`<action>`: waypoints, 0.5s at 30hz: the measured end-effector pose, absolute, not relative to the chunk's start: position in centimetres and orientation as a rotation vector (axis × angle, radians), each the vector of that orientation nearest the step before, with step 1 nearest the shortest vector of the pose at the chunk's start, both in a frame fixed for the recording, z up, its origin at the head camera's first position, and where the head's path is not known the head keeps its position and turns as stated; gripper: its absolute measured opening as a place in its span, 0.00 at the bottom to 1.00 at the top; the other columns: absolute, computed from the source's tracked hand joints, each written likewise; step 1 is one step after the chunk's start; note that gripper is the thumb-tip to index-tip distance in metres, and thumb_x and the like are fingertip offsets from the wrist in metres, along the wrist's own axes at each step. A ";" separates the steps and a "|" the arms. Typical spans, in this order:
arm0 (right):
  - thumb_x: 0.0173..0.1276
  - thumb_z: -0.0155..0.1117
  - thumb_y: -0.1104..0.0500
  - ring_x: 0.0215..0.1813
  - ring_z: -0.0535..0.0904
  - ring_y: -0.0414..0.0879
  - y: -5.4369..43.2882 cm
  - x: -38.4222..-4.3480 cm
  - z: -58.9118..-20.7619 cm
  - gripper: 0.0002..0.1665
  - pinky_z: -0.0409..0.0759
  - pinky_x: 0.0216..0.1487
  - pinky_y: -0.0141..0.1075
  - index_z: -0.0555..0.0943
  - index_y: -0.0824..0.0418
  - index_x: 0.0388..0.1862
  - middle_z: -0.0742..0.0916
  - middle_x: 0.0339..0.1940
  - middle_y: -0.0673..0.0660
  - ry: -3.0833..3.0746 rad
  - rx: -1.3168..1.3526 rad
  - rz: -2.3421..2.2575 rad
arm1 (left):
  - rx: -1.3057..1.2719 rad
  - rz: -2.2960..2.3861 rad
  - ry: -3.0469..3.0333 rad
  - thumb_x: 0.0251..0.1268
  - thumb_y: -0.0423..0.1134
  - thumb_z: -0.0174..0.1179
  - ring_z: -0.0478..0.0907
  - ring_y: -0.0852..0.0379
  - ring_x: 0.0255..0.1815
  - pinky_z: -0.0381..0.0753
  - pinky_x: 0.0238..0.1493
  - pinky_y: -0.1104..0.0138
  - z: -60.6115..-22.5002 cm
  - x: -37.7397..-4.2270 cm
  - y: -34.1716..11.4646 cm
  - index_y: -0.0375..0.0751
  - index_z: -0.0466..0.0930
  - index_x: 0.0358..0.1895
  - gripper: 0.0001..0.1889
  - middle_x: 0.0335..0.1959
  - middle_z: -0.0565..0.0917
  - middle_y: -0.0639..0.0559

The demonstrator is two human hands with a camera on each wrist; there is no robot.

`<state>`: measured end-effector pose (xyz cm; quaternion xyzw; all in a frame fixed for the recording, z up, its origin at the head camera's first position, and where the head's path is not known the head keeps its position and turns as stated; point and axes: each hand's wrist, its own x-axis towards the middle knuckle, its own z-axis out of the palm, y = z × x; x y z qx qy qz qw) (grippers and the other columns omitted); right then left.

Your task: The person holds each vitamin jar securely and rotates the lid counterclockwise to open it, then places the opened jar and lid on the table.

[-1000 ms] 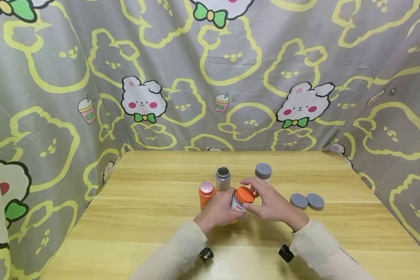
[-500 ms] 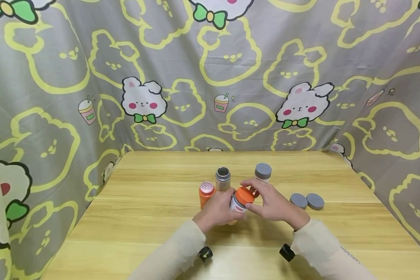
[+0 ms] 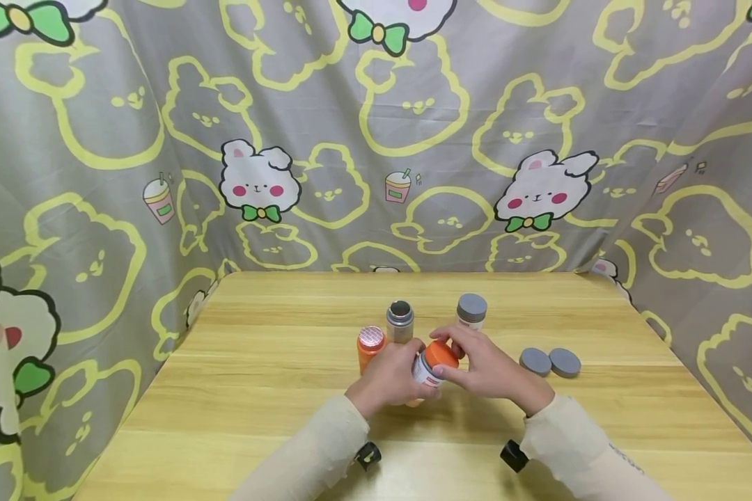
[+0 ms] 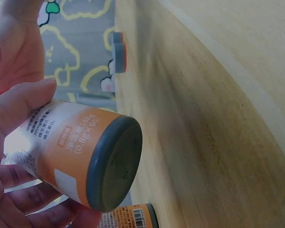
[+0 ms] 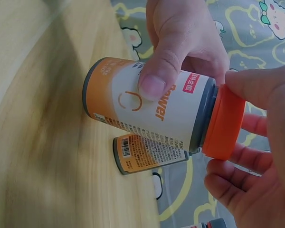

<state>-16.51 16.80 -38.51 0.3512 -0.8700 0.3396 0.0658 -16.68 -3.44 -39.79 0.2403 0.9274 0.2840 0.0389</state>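
My left hand [image 3: 391, 376] grips a white and orange supplement bottle [image 5: 175, 111] with a grey base and neck, which is tilted above the table. My right hand [image 3: 489, 365] pinches the orange cap [image 5: 224, 124] at the bottle's mouth, thumb on one side and fingers on the other. Whether the cap's thread is engaged cannot be seen. Just beyond my left hand stand an orange bottle [image 3: 370, 351] with a foil-sealed top and an uncapped bottle [image 3: 400, 321] with a dark mouth.
Behind my right hand stands a bottle with a grey cap [image 3: 472, 307]. Two loose grey caps [image 3: 535, 361] lie side by side to the right on the wooden table [image 3: 276, 327]. A patterned curtain [image 3: 338, 104] surrounds the table's back and sides.
The orange cap and the bottle's top have shifted and tilted slightly in my hands. Both hands keep nearly the same place and hold. The other bottles and loose caps have not moved.
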 end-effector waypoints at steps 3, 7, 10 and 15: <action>0.64 0.70 0.52 0.35 0.70 0.40 17.0 -16.5 -38.6 0.25 0.73 0.36 0.34 0.75 0.58 0.57 0.77 0.38 0.44 -2.616 1.094 1.030 | 0.744 0.848 2.856 0.42 0.53 0.78 0.74 0.62 0.30 0.76 0.34 0.70 -39.8 -16.7 -3.5 0.45 0.75 0.48 0.31 0.33 0.78 0.57; 0.64 0.70 0.55 0.37 0.70 0.41 17.2 -16.5 -38.8 0.25 0.74 0.39 0.36 0.74 0.58 0.58 0.77 0.39 0.45 -2.623 1.121 1.039 | 0.758 0.829 2.862 0.42 0.53 0.77 0.73 0.63 0.29 0.75 0.33 0.71 -40.0 -16.8 -3.6 0.45 0.76 0.46 0.29 0.31 0.78 0.58; 0.64 0.69 0.53 0.36 0.71 0.41 17.1 -16.6 -39.0 0.26 0.76 0.38 0.36 0.74 0.59 0.59 0.77 0.39 0.46 -2.654 1.083 1.013 | 0.771 0.815 2.867 0.43 0.53 0.77 0.73 0.63 0.28 0.75 0.32 0.72 -40.1 -16.8 -3.5 0.45 0.76 0.45 0.28 0.31 0.77 0.59; 0.65 0.67 0.45 0.31 0.72 0.39 16.8 -16.7 -39.2 0.23 0.75 0.31 0.31 0.76 0.59 0.50 0.78 0.36 0.46 -2.677 0.987 0.947 | 0.800 0.792 2.858 0.44 0.53 0.76 0.73 0.64 0.27 0.75 0.32 0.72 -40.0 -16.7 -3.4 0.45 0.78 0.46 0.27 0.31 0.78 0.59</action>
